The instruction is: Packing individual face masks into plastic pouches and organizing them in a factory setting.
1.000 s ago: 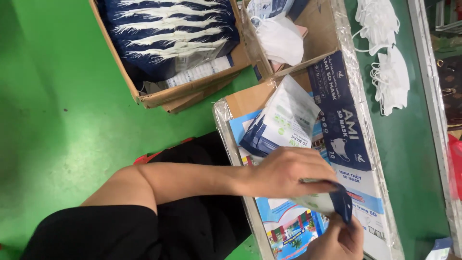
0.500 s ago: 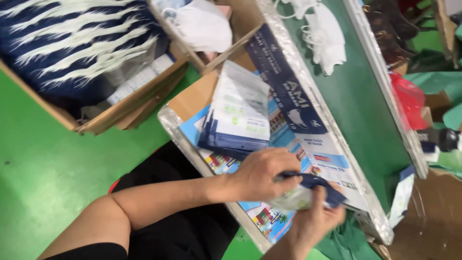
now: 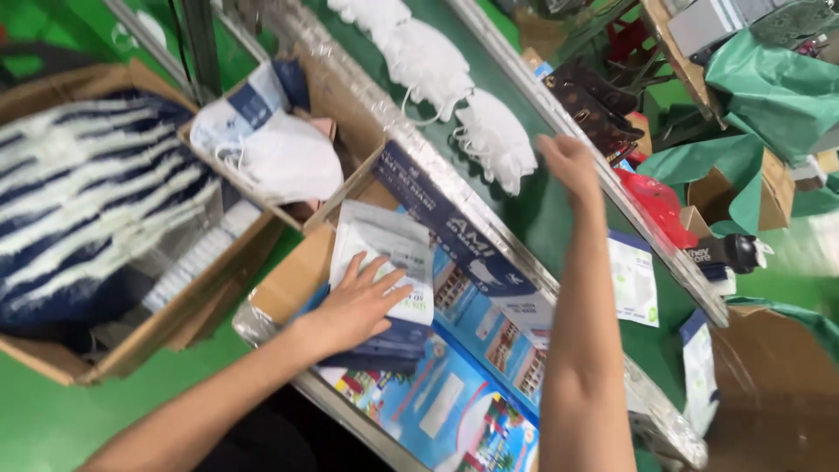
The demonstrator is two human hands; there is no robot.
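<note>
My left hand (image 3: pixel 360 302) lies flat with fingers spread on a stack of white and blue flat pouches (image 3: pixel 385 246) in a shallow foil-edged tray (image 3: pixel 262 325). My right hand (image 3: pixel 568 163) reaches out over the green belt (image 3: pixel 559 229), fingers apart and holding nothing, just right of a white face mask (image 3: pixel 495 138). More white masks (image 3: pixel 425 59) lie in a row further up the belt.
A cardboard box (image 3: pixel 131 345) of dark blue and white packs stands at the left. A smaller box (image 3: pixel 345 109) holds loose masks and pouches. A pouch (image 3: pixel 633 280) lies on the belt. Green bags, a dark handbag (image 3: pixel 587 98) and cartons crowd the right side.
My right hand has let go of the dark pouch and stretched up to the belt by the masks. My left hand has moved up onto the pouch stack. The view has swung right.
</note>
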